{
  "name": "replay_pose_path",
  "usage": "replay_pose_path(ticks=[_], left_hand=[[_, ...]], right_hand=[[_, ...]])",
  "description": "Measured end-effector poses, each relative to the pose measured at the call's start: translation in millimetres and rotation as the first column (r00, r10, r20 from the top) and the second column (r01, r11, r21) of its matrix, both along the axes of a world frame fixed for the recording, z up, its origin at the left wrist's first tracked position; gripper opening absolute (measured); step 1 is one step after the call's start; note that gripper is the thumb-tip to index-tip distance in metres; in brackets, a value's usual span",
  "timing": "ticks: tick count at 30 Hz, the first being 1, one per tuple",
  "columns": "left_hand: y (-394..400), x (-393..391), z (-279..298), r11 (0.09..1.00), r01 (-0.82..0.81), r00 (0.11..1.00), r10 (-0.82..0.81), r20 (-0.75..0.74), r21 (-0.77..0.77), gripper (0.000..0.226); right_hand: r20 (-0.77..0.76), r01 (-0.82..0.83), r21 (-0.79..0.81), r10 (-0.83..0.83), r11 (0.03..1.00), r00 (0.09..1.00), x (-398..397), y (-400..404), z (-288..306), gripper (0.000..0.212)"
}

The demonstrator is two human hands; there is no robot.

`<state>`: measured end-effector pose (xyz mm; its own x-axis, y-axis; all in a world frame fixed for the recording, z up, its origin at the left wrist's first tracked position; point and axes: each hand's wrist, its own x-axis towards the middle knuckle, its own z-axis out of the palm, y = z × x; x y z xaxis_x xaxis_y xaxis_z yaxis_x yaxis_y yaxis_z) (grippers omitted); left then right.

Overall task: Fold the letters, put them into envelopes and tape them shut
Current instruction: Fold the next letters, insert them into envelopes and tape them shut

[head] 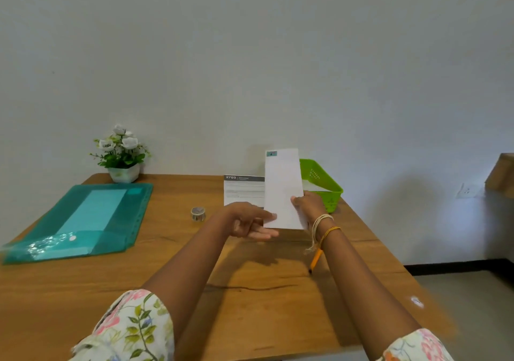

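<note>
My right hand [307, 203] pinched a white envelope [283, 191] upright, thumb on its face, while my left hand [250, 223] hung open and empty at its 8 o'clock corner. A printed letter [242, 191] lay flat and apparently unfolded at 9 o'clock, the tape roll [198, 213] farther left, a green basket [325, 185] at 3 o'clock. Folding, filling and sealing seemingly remained undone.
</note>
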<state>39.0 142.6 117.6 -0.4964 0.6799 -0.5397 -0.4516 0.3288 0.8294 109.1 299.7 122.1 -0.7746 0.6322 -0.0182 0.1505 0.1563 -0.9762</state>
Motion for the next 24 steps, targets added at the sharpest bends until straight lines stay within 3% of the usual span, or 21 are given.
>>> replay_pose_path(ticks=[3, 7, 11, 15, 20, 24], left_hand=[[24.9, -4.8, 7.5, 0.987, -0.138, 0.980, 0.148, -0.135, 0.085, 0.013], [65.4, -9.2, 13.9, 0.961, -0.238, 0.954, 0.259, -0.152, 0.143, 0.010], [105.5, -18.5, 17.0, 0.938, -0.290, 0.937, 0.318, -0.143, 0.187, 0.031], [130.2, -31.3, 16.8, 0.930, -0.308, 0.934, 0.336, -0.121, 0.203, 0.014], [144.1, -50.8, 12.4, 0.921, -0.354, 0.884, 0.386, -0.263, 0.163, 0.014], [141.6, -68.7, -3.9, 0.914, -0.374, 0.787, 0.403, -0.467, 0.158, 0.025]], right_hand=[[0.013, -0.001, 0.005, 0.001, 1.000, 1.000, -6.9, 16.5, 12.6, 0.021], [0.241, -0.012, -0.048, 0.023, 0.999, 0.970, -14.3, 34.5, 27.5, 0.008], [0.200, 0.067, -0.055, -0.055, 0.996, 0.978, -28.7, 59.5, 35.8, 0.012], [0.237, 0.092, -0.095, -0.067, 0.991, 0.969, -40.7, 86.9, 38.3, 0.019], [0.287, 0.086, -0.054, -0.067, 0.995, 0.956, -62.7, 110.7, 34.8, 0.022], [0.280, 0.103, 0.044, -0.112, 0.994, 0.954, -83.7, 123.8, 27.4, 0.013]])
